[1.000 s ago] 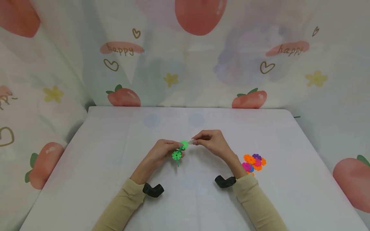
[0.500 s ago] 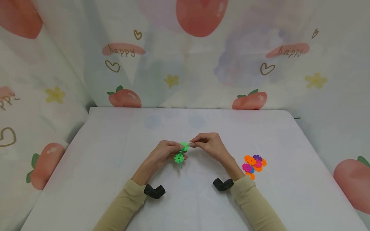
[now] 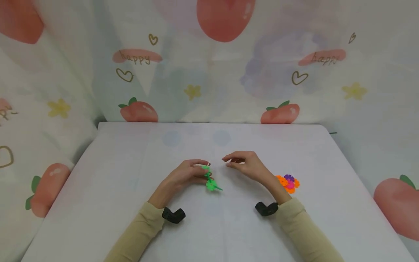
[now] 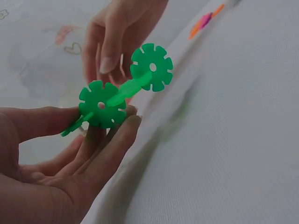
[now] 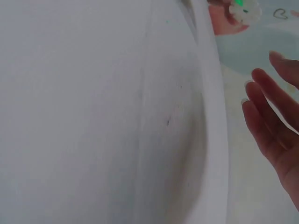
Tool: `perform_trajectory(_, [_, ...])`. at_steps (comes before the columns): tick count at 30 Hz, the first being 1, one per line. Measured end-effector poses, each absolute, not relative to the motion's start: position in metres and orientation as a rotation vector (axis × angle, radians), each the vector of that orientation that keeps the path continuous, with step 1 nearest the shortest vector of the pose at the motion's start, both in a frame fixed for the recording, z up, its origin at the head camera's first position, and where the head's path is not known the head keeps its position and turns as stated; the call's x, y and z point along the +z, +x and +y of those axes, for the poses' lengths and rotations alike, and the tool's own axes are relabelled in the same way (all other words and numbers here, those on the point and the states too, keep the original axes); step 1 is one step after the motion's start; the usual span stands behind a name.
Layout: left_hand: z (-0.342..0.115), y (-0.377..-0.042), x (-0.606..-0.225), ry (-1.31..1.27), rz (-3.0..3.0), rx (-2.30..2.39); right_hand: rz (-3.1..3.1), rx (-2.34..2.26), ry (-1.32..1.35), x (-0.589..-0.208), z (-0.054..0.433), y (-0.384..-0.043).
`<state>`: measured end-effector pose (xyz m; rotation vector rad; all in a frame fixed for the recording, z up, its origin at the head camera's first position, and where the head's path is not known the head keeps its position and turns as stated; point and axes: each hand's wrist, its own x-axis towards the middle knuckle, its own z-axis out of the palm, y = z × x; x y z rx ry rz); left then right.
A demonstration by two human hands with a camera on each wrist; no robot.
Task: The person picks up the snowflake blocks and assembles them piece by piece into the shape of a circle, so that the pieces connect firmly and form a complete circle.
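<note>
My left hand (image 3: 183, 174) pinches a chain of interlocked green snowflake discs (image 3: 211, 185) between thumb and fingers. In the left wrist view two round green discs (image 4: 96, 115) face the camera, joined by others seen edge-on. A white snowflake disc (image 5: 250, 17) shows at the chain's upper end by the left fingers in the right wrist view. To the right, my right hand (image 3: 247, 164) hovers above the table, apart from the chain. Its fingers (image 5: 264, 126) are loosely bent with nothing between them.
A small pile of orange, pink and purple snowflake discs (image 3: 290, 185) lies on the white table (image 3: 147, 145), partly behind the right forearm. Black wrist cameras (image 3: 173, 215) jut inward from both sleeves. A printed curtain (image 3: 212, 72) stands behind the table.
The right hand has let go of the white disc and drawn back to the right. The white disc now stays on the green chain, which has turned in the left hand, its lower end swinging right.
</note>
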<state>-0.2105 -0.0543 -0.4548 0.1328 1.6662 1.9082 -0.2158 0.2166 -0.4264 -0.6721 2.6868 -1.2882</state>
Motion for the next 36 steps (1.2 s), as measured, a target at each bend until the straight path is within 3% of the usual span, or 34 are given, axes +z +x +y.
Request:
perform_trajectory(22, [-0.065,-0.212,-0.451,0.146,1.721,1.919,2.881,-0.893,-0.37,-0.417,0.345,-0.168])
perform_trajectory(36, [-0.071,-0.213,-0.447,0.2,1.726,1.907,2.897,-0.79,-0.331,-0.43,0.359,-0.163])
